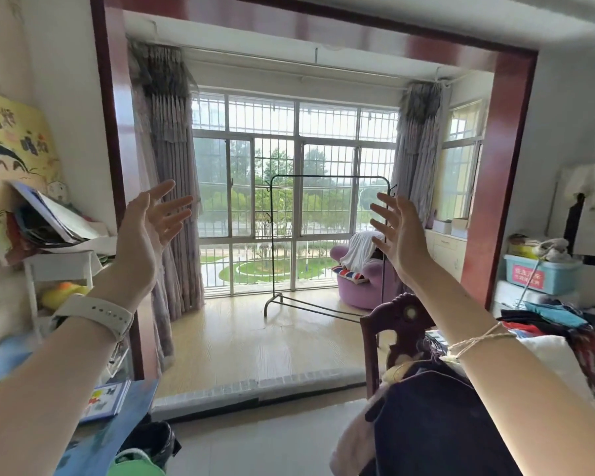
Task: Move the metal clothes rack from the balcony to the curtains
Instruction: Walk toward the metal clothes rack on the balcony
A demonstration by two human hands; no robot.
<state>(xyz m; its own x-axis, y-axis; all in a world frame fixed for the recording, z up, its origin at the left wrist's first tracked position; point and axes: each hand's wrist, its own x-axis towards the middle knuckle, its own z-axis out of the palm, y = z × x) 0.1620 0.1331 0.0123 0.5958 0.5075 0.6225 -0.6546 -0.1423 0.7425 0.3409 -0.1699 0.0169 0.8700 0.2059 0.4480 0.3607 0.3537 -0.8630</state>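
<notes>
A thin black metal clothes rack (327, 176) stands empty on the balcony floor in front of the barred window, its foot bar (310, 306) on the light wood boards. Grey-pink curtains hang at the left (172, 214) and right (418, 156) sides of the balcony opening. My left hand (150, 228) and my right hand (397, 235) are raised in front of me, palms facing each other, fingers spread, holding nothing. Both hands are well short of the rack, which is several steps away past the raised threshold.
A dark carved chair (397, 334) draped with clothes stands at the right of the doorway. A purple armchair (364, 283) sits behind the rack's right side. A cluttered white shelf (61, 266) is on the left, a bed with clothes (560, 324) on the right. A tiled step (255, 386) crosses the opening.
</notes>
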